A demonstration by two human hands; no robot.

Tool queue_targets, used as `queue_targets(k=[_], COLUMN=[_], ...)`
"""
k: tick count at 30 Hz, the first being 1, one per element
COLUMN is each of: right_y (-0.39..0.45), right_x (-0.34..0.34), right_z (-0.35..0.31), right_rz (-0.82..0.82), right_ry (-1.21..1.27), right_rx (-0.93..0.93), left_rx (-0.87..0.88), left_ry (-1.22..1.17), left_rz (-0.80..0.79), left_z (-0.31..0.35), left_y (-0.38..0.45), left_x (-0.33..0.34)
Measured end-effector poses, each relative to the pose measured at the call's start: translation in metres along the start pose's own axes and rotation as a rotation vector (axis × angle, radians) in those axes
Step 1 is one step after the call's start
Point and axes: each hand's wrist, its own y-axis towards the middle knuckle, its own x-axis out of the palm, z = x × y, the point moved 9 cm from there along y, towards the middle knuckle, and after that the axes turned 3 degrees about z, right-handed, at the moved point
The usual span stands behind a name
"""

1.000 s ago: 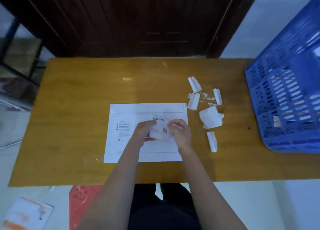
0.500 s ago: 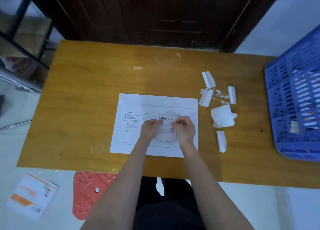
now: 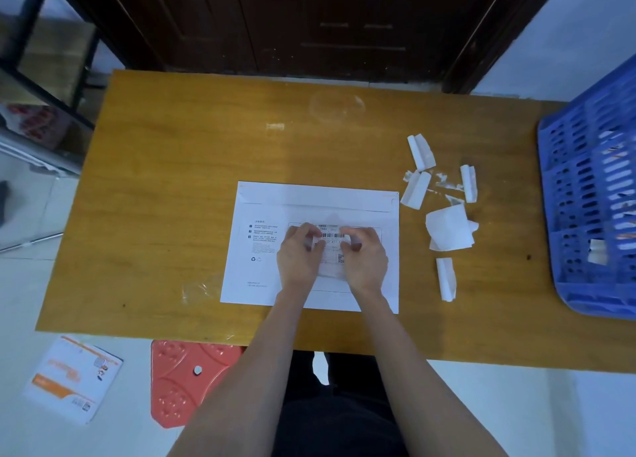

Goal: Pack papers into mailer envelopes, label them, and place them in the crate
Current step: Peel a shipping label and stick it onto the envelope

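I've got the white envelope [image 3: 275, 250] lying flat near the front edge of the worktop [image 3: 172, 181], printed side up, flap edge away from me. Both hands are on the label [image 3: 333, 246] sitting in the marked box on the envelope's right half. My left hand [image 3: 298, 255] has its fingers curled down on the label's left edge, and my right hand [image 3: 365, 257] has its fingers curled on the right edge by the barcode; the fingertips are blurred, so I can't tell whether either grip is pinching the label or just pressing it flat. The label's lower part looks a bit rumpled between my hands. Off to the right on the worktop there's a scatter of white paper scraps [image 3: 447, 231], apart from the envelope. The blue crate [image 3: 592, 215] stands at the worktop's right end, tilted, with something white showing through its slots. A red stool [image 3: 186, 381] and a printed booklet [image 3: 72, 377] are on the floor to my left
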Motion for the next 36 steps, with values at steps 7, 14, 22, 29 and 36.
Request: queue_targets(k=[7, 14, 22, 29, 36], right_y=[-0.0021, -0.0021, -0.0020, -0.0007, -0.0002], right_x=[0.0025, 0.0029, 0.0034, 0.0053, 0.0079], right_z=[0.0013, -0.0039, -0.0053, -0.0036, -0.0043], right_rz=[0.002, -0.001, -0.012, -0.036, -0.055], right_ry=[-0.104, -0.172, -0.210, -0.227, -0.235], right_rx=[-0.029, -0.087, -0.112, -0.104, -0.122], left_rx=[0.023, 0.017, 0.018, 0.022, 0.034], left_ry=[0.036, 0.065, 0.089, 0.076, 0.093], left_rz=[-0.019, -0.016, -0.013, -0.012, -0.001], left_z=[-0.0011, -0.0034, -0.0042, -0.0061, -0.0039], left_y=[-0.0019, 0.0012, 0.0004, -0.0005, 0.0001], left_x=[0.0049, 0.0069, 0.0085, 0.0103, 0.0099])
